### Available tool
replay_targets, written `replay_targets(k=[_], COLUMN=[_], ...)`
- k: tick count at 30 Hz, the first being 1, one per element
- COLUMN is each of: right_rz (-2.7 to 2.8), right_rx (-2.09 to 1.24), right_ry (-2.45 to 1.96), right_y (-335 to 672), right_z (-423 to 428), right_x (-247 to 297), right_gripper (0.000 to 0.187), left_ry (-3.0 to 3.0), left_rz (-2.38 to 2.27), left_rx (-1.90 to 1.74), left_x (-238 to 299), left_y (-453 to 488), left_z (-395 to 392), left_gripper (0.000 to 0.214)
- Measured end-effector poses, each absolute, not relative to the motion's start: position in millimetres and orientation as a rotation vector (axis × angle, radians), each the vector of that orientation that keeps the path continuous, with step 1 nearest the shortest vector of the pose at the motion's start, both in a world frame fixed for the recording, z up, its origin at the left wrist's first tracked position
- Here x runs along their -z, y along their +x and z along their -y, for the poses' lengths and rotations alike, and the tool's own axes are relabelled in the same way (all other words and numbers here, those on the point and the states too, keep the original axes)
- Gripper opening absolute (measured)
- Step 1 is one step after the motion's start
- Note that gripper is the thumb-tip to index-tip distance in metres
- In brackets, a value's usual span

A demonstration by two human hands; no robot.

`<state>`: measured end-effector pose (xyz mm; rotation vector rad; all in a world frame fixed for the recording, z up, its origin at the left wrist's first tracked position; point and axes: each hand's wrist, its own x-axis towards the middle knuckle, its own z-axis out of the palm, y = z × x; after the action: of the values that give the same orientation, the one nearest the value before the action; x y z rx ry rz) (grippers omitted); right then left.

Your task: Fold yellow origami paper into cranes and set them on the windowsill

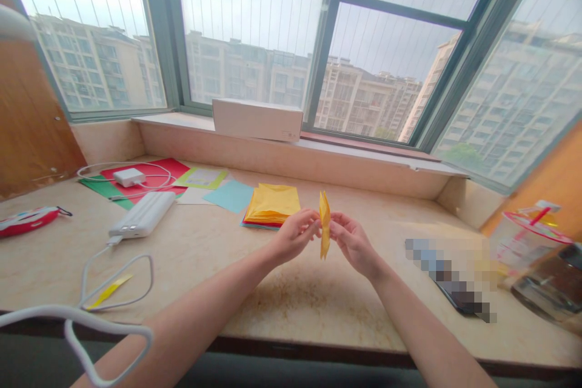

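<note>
A small folded piece of yellow paper [324, 224] is held upright, edge-on, above the stone counter [282, 297]. My left hand [294, 234] pinches its left side and my right hand [351, 240] pinches its right side, fingertips meeting at the paper. Just behind my hands lies a stack of coloured paper sheets [271, 205] with a yellow sheet on top.
At the left are a white power bank [142, 214] with a looping white cable [113, 291], a white charger [129, 177] on red and green sheets, and a red pouch [27, 220]. A white box [257, 119] sits on the windowsill. A lidded plastic cup [527, 242] and a phone [459, 291] are at right.
</note>
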<state>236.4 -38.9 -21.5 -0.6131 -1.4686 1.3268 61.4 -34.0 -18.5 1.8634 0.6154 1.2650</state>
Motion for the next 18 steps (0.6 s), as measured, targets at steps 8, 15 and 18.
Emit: replay_targets(k=[8, 15, 18], right_rz=[1.374, 1.443, 1.445], right_rx=[-1.197, -1.033, -1.043], right_ry=[-0.662, -0.728, -0.735], right_y=[235.2, 232.5, 230.9], right_z=[35.8, 35.5, 34.6], right_x=[22.1, 24.0, 26.6], right_gripper=[0.028, 0.02, 0.027], left_ry=[1.749, 1.704, 1.674], left_rz=[-0.692, -0.749, -0.755], left_rx=[-1.324, -1.408, -1.444], left_x=[14.5, 19.4, 21.6], left_y=[62.8, 65.6, 66.4], left_z=[34.5, 31.7, 30.2], left_gripper=[0.024, 0.016, 0.018])
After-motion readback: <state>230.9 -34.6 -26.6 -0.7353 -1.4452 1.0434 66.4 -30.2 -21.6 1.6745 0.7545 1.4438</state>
